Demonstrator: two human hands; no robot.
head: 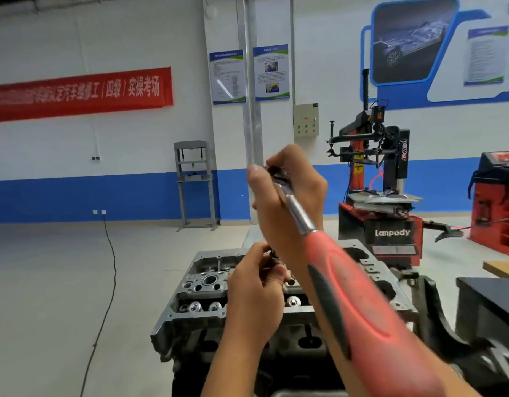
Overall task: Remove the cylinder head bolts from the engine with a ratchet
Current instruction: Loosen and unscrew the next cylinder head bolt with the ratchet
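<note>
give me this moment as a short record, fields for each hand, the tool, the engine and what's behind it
right hand: raised, gripping the ratchet's head end
left hand: lower, over the engine, pinching a small dark part, too blurred to name
ratchet: lifted off the engine, red and black handle toward the camera
engine: cylinder head top exposed
background: tyre changer at right, red banner on wall

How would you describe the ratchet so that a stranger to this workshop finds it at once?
Start at the grey engine low in the middle of the view. Above it the right hand is raised and grips the head of the ratchet. It is the only tool with a shiny steel shaft and a thick red and black handle, which points back toward the camera.
</note>
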